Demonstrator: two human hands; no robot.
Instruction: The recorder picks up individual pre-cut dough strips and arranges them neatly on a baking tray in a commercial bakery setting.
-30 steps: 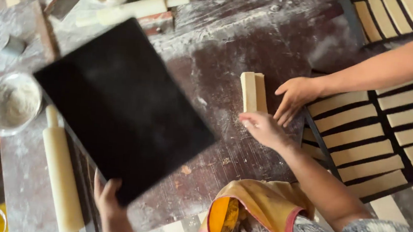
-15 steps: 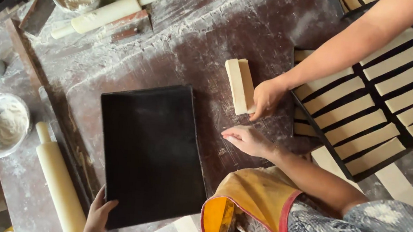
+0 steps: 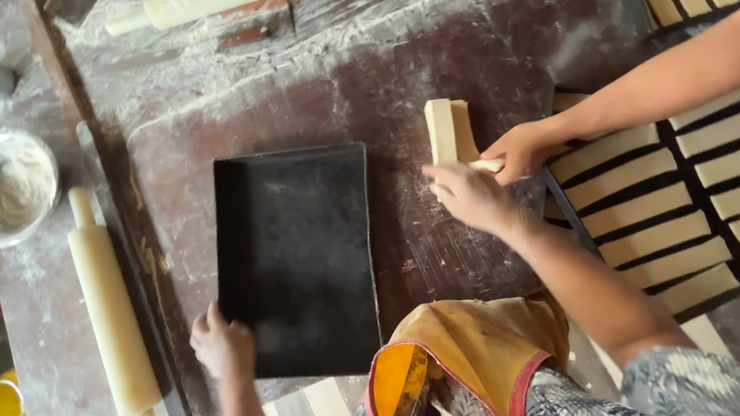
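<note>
flour bowl [image 3: 2, 187] and rolling pin [image 3: 109, 312] sat at the far left. the left hand [image 3: 222, 345] gripped the near corner of the black baking tray [image 3: 294, 255], which lay flat on the floured table [image 3: 328, 79]. to the right, the right hand [image 3: 471, 195] pinched the dough stick [image 3: 448, 131], and a co-worker's hand [image 3: 522, 150] touched it too. two grips on soft dough could have stretched or torn it, or dented its edges.
</note>
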